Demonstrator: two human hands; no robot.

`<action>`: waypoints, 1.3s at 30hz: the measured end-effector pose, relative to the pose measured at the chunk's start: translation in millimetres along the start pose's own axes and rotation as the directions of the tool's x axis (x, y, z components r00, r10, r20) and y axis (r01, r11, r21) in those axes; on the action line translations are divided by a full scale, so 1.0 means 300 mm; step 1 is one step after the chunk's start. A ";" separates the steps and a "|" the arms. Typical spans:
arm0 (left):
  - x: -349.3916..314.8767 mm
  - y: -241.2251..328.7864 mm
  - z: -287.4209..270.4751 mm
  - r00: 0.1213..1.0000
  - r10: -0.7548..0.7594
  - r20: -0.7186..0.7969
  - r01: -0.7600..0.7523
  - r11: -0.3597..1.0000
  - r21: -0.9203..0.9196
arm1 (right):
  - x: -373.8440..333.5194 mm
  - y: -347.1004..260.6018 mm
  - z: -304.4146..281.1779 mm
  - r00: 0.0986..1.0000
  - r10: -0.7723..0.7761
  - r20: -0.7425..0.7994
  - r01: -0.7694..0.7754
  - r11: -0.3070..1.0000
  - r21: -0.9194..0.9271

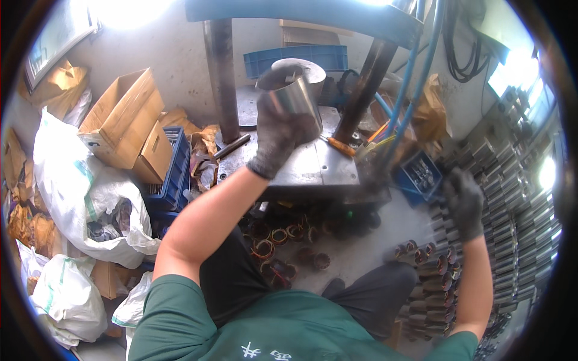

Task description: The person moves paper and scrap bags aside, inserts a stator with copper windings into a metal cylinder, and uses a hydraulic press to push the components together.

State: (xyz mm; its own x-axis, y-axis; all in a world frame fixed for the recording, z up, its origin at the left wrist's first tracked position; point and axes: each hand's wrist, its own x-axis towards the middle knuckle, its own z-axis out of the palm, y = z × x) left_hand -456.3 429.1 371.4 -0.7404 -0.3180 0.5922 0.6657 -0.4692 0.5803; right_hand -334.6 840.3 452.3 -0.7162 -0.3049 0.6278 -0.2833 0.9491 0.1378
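Observation:
My left hand [278,133], in a dark work glove, grips a shiny metal cylinder sleeve [300,103] from below and the side, holding it tilted above the steel plate [304,162] of a press. Just behind the sleeve stands a pale round block [314,73], partly hidden by it. My right hand [465,203], also gloved, is out to the right near rows of stacked metal sleeves [512,204] and a small blue bin [418,178] of metal parts. Motion smears its fingers, and nothing shows plainly in them.
Steel columns [221,78] rise from the plate to a blue crossbeam [307,15]. An orange-handled screwdriver [341,146] and a dark rod [232,146] lie on the plate. Copper-wound rings [280,236] sit beneath. White sacks [69,180] and cardboard boxes [123,117] fill the left; blue hoses [415,90] hang right.

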 end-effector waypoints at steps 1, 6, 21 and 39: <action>-0.048 0.035 -0.014 0.991 -0.123 0.062 0.125 0.992 -0.028 | -0.062 -0.041 -0.025 0.993 -0.114 0.023 0.116 0.989 -0.090; -0.180 -0.022 -0.186 0.639 -0.717 -0.277 0.661 0.697 -0.279 | -0.124 -0.377 -0.065 0.913 -0.204 0.353 0.223 0.975 -0.014; -0.152 -0.145 -0.310 0.613 -0.598 -0.517 0.655 0.750 -0.092 | 0.197 -0.922 0.854 0.978 -0.041 0.206 -0.168 0.434 0.885; -0.019 -0.210 -0.463 0.811 -0.335 -0.479 0.581 0.551 0.599 | 0.055 -0.722 0.768 0.963 -0.097 0.250 -0.077 0.792 0.605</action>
State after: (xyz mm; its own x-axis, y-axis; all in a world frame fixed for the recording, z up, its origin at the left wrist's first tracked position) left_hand -506.9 346.0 253.8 -0.8683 -0.4957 0.0183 -0.0075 0.0500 0.9987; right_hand -432.0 611.6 256.3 -0.8218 -0.4059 0.3998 -0.5553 0.7277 -0.4026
